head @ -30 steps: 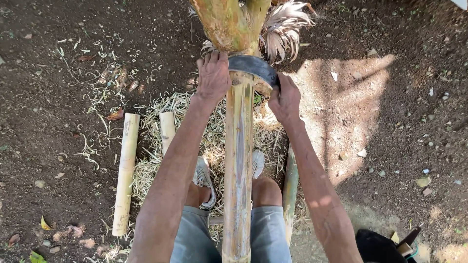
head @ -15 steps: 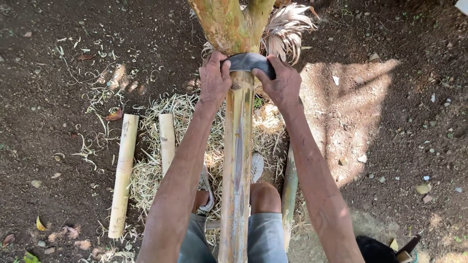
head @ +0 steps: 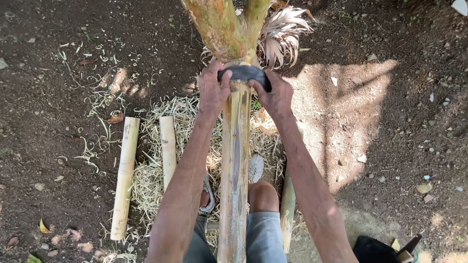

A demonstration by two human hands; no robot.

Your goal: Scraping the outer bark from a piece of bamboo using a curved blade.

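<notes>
A long bamboo pole (head: 235, 170) runs from between my knees up to a forked tree trunk (head: 222, 29), its far end resting against the fork. Across that far end lies a dark curved blade (head: 243, 73). My left hand (head: 213, 90) grips the blade's left end and my right hand (head: 277, 95) grips its right end. The pole's upper face is pale and scraped, with a darker streak down its middle.
Two cut bamboo lengths (head: 125, 175) (head: 167, 148) lie on the soil at left, a greener one (head: 287, 207) at right. Pale shavings (head: 151, 180) are heaped under my legs. A dried palm frond (head: 282, 31) sits by the trunk. A dark bag (head: 382, 249) lies bottom right.
Both hands have slid the blade up the pole, away from me, until it sits right under the tree fork.
</notes>
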